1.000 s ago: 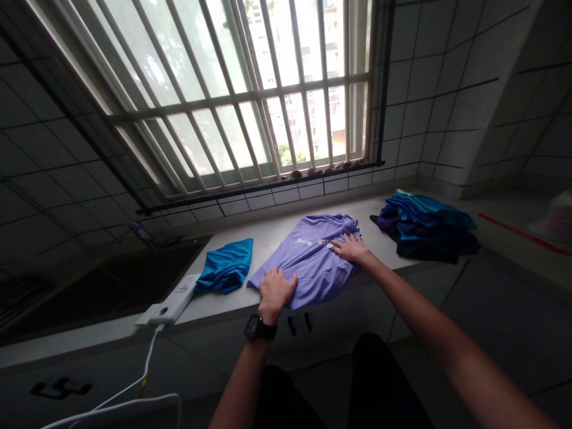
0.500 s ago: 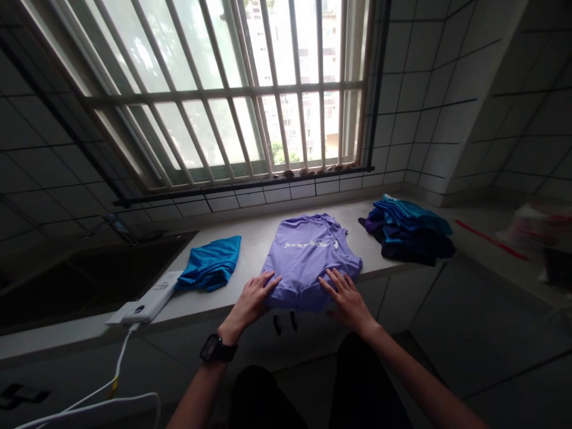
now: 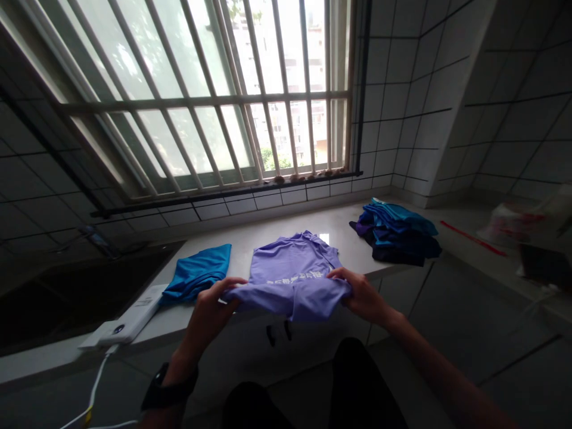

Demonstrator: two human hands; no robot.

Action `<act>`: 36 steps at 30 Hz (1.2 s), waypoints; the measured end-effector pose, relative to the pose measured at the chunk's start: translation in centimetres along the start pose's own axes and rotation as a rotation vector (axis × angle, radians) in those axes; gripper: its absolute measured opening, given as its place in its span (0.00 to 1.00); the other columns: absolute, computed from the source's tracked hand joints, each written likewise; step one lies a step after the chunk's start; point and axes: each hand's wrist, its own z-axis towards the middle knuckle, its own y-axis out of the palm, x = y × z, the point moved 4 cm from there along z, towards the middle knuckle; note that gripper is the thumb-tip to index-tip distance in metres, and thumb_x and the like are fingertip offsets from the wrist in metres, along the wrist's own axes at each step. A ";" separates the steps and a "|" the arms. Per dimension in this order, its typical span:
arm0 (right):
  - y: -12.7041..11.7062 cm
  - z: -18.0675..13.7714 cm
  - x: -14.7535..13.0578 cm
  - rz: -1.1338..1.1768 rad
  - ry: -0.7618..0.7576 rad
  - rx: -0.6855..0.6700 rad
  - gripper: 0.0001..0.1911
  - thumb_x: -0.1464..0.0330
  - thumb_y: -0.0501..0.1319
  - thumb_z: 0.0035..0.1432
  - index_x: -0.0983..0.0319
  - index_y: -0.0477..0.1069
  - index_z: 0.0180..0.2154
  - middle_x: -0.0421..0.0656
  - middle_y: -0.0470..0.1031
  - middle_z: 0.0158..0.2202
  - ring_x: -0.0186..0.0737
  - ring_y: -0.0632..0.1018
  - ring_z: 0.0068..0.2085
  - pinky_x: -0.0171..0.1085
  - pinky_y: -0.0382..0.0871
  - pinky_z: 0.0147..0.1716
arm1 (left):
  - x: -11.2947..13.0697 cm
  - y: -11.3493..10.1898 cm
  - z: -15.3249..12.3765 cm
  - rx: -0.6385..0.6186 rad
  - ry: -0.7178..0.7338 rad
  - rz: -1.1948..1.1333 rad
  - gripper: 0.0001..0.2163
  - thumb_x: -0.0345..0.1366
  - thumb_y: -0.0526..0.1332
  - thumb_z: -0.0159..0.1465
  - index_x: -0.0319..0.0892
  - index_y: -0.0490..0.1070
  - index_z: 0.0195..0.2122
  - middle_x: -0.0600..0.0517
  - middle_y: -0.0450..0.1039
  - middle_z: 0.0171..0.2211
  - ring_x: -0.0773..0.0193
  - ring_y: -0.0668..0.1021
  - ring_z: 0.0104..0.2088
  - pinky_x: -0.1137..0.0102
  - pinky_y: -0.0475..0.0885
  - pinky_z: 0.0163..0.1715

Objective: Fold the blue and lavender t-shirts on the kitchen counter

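I have the lavender T-shirt [image 3: 290,274] in both hands, right at the front edge of the worktop [image 3: 333,223]. My left hand [image 3: 208,313] is closed on one end of the shirt's gathered lower edge, its fingers [image 3: 227,285] curled over the fabric and clamped on it. My right hand [image 3: 364,295] grips the other end the same way, with its fingers [image 3: 339,275] pinching the cloth. Between my hands, the lower part of the shirt is lifted off the surface and overhangs the edge. The upper part lies flat on the worktop beyond my fingers, with pale lettering across it.

Just beyond my left hand sits a folded blue shirt [image 3: 196,273], beside a white power bank [image 3: 129,316] with a white cable [image 3: 93,387] running down from it. Off past my right hand, well apart from the T-shirt, is a pile of blue and dark clothes [image 3: 395,235]. A black watch [image 3: 167,387] sits on my left wrist, and a barred window [image 3: 205,101] rises behind the worktop.
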 end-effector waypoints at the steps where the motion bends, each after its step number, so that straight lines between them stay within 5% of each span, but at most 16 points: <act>1: -0.8 1.6 0.0 0.027 0.043 -0.054 0.22 0.79 0.61 0.53 0.59 0.74 0.50 0.42 0.81 0.41 0.41 0.82 0.41 0.36 0.73 0.41 | 0.3 -0.5 1.6 0.055 -0.044 0.021 0.12 0.45 0.63 0.62 0.45 0.80 0.40 0.54 0.80 0.30 0.64 0.79 0.29 0.73 0.73 0.30; 4: -2.2 7.7 0.8 0.030 0.179 -0.179 0.17 0.74 0.63 0.57 0.61 0.75 0.49 0.43 0.81 0.41 0.41 0.81 0.41 0.35 0.72 0.41 | 0.8 -0.2 7.6 0.074 -0.151 0.118 0.14 0.49 0.62 0.63 0.44 0.78 0.38 0.53 0.80 0.29 0.62 0.80 0.31 0.72 0.73 0.33; 9: -2.6 13.6 2.0 -0.366 0.348 0.179 0.25 0.73 0.60 0.61 0.64 0.67 0.60 0.55 0.74 0.56 0.50 0.76 0.56 0.45 0.70 0.55 | -0.5 3.6 13.1 0.058 -0.307 0.395 0.22 0.41 0.61 0.65 0.38 0.70 0.58 0.39 0.80 0.51 0.50 0.81 0.51 0.61 0.75 0.50; 13: 1.1 11.8 2.2 -0.409 0.285 0.043 0.24 0.70 0.57 0.66 0.63 0.66 0.63 0.54 0.73 0.57 0.48 0.75 0.58 0.45 0.68 0.59 | -1.5 8.8 11.2 -0.162 -0.150 0.433 0.24 0.40 0.57 0.68 0.38 0.66 0.65 0.37 0.73 0.61 0.51 0.76 0.60 0.59 0.70 0.60; 16: 4.5 9.1 3.8 -0.468 0.464 -0.170 0.26 0.66 0.57 0.68 0.63 0.66 0.65 0.58 0.71 0.61 0.55 0.74 0.61 0.51 0.66 0.61 | -2.2 12.2 8.7 -0.327 -0.082 0.426 0.23 0.41 0.57 0.69 0.43 0.69 0.64 0.40 0.72 0.63 0.51 0.74 0.62 0.57 0.70 0.61; 19: 7.2 7.2 5.4 -0.561 0.568 -0.325 0.26 0.63 0.55 0.70 0.60 0.68 0.66 0.61 0.61 0.70 0.65 0.64 0.69 0.62 0.60 0.64 | -2.8 13.7 7.1 -0.362 -0.091 0.448 0.21 0.41 0.56 0.70 0.45 0.71 0.62 0.39 0.70 0.65 0.48 0.71 0.65 0.51 0.69 0.61; 24: 7.9 8.6 7.7 -0.640 0.509 -0.367 0.26 0.64 0.50 0.73 0.53 0.64 0.69 0.55 0.52 0.75 0.62 0.56 0.74 0.69 0.51 0.66 | -1.5 13.7 5.8 -0.337 -0.175 0.514 0.23 0.46 0.55 0.71 0.42 0.73 0.61 0.34 0.71 0.63 0.40 0.73 0.61 0.45 0.71 0.56; 30: 6.7 12.6 6.8 -0.631 0.331 -0.388 0.26 0.74 0.49 0.71 0.57 0.69 0.65 0.52 0.67 0.68 0.53 0.68 0.67 0.60 0.58 0.66 | 4.8 13.2 3.1 -0.363 -0.220 0.629 0.28 0.55 0.52 0.70 0.35 0.80 0.49 0.31 0.77 0.50 0.39 0.78 0.53 0.53 0.74 0.49; 33: 7.3 10.3 4.4 -0.533 0.135 -0.316 0.28 0.79 0.51 0.65 0.61 0.71 0.63 0.53 0.73 0.63 0.47 0.75 0.61 0.46 0.67 0.61 | 5.2 11.9 1.4 -0.383 -0.154 0.604 0.29 0.56 0.52 0.71 0.35 0.80 0.48 0.33 0.78 0.47 0.40 0.79 0.50 0.52 0.74 0.48; 36: 8.0 4.9 3.3 -0.457 -0.053 -0.304 0.32 0.83 0.54 0.57 0.61 0.73 0.61 0.50 0.77 0.57 0.44 0.78 0.54 0.40 0.71 0.56 | 2.9 10.1 -0.7 -0.347 0.064 0.500 0.28 0.54 0.63 0.65 0.43 0.74 0.61 0.38 0.73 0.60 0.42 0.74 0.60 0.52 0.71 0.57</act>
